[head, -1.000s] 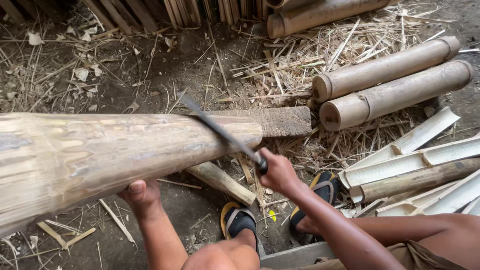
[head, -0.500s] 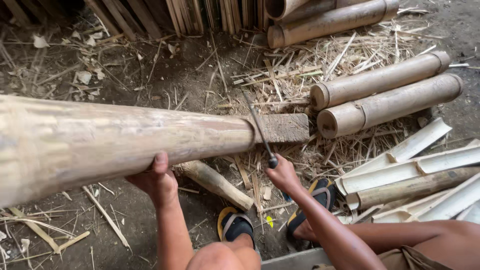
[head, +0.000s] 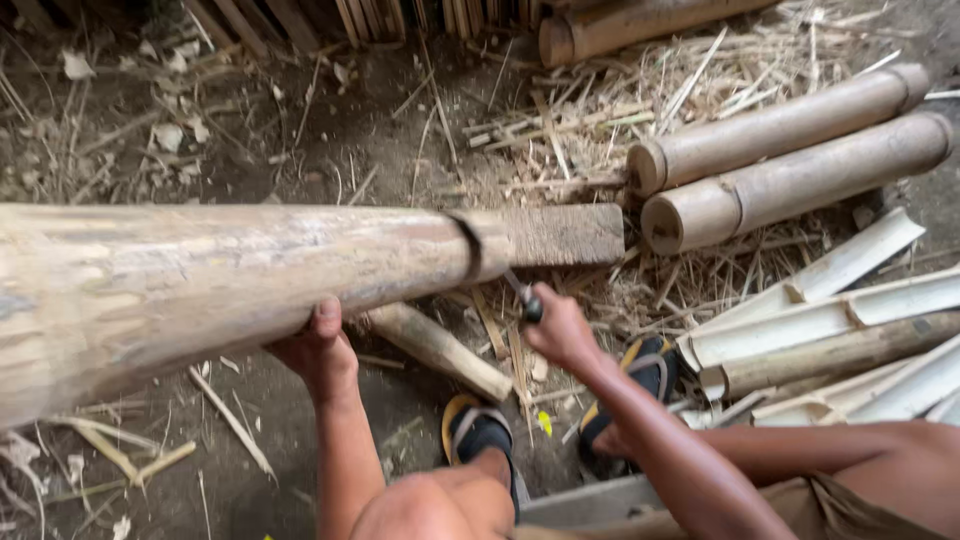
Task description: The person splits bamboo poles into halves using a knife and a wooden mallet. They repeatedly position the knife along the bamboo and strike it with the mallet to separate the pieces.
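gripping from below, the left hand (head: 318, 350) cups the underside of a thick bamboo pole (head: 230, 280) that runs from the left edge of the frame to just right of centre, its thumb pressed up against the pole's near side; the pole's far end rests on a flat wooden block (head: 565, 235) at the middle of the frame; the right hand (head: 558, 330), a little right of centre and just below the pole's end, is closed tight around the dark handle of a curved blade (head: 470, 245); the blade arcs over the pole close to its end, its edge lying against the surface; a short bamboo offcut (head: 440, 350) lies on the ground between the two hands, under the pole; two feet in sandals (head: 478, 430) stand on the dirt at lower centre, one below the offcut and one just right of the right hand; in the upper right two round bamboo lengths (head: 790, 165) lie side by side on a litter of straw and splinters; below them, at the right edge, split bamboo halves (head: 830, 320) are stacked with their pale hollow sides up; more bamboo poles and slats lie along the top edge; the ground (head: 200, 130) at upper left is dark earth with dry leaves and scraps.
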